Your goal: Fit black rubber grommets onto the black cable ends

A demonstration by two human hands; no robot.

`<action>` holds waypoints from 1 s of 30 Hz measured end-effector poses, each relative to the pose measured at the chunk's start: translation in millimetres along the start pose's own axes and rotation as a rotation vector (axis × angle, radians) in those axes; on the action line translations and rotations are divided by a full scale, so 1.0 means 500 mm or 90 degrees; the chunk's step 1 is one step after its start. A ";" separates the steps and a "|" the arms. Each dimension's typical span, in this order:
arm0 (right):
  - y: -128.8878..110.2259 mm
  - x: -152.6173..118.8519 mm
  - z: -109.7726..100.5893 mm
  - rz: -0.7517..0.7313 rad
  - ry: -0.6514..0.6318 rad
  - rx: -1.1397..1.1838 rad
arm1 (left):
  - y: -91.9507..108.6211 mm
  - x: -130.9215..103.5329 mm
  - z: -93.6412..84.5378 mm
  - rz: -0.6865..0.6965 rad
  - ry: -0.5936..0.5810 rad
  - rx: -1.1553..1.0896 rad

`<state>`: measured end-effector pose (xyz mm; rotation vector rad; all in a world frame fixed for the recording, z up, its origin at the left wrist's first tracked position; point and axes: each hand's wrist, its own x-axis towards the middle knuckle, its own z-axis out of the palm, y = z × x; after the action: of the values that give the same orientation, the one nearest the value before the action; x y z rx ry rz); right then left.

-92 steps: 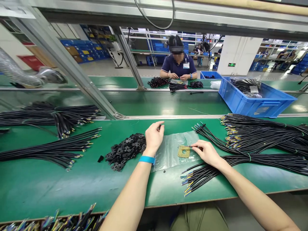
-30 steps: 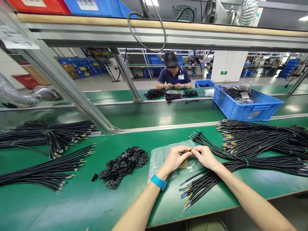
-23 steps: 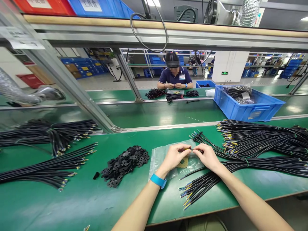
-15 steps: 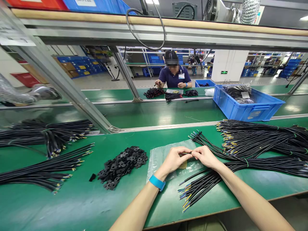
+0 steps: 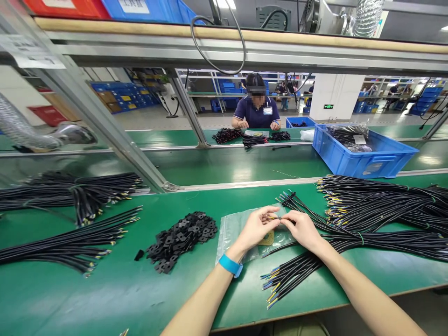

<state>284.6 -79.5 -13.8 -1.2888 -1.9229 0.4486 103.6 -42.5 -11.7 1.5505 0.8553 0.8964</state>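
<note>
My left hand (image 5: pixel 257 228), with a blue band at the wrist, has thumb and fingers closed at a small black piece (image 5: pixel 279 218). Meeting it from the right, my right hand (image 5: pixel 301 227) pinches a black cable at the same spot. A yellow wire end (image 5: pixel 271 217) shows among my left fingers; the exact grip is partly hidden. Under the hands lies a clear plastic bag (image 5: pixel 227 231) with a tan block (image 5: pixel 268 239). Black cables (image 5: pixel 290 282) with stripped coloured ends lie below my right hand. Several cables behind it carry black pieces (image 5: pixel 288 199) near their ends.
A heap of flat black pieces with holes (image 5: pixel 182 240) lies left of the bag. Cable bundles lie at left (image 5: pixel 87 191) and right (image 5: pixel 378 200). Behind stands a blue crate (image 5: pixel 367 158). A metal frame post (image 5: pixel 115 126) slants at left. A person (image 5: pixel 257 109) sits opposite.
My hands stay together, and the left fingers have loosened a little, with a yellow wire end now showing. The view has shifted slightly. The person opposite has lowered a hand to the table.
</note>
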 end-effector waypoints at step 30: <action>0.028 0.001 -0.073 -0.089 -0.087 -0.095 | 0.011 -0.016 -0.219 -0.225 0.361 0.954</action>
<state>320.7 -77.4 1.0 -1.2335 -2.1811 0.3345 2.7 -2.0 5.5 2.2064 2.4788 0.3217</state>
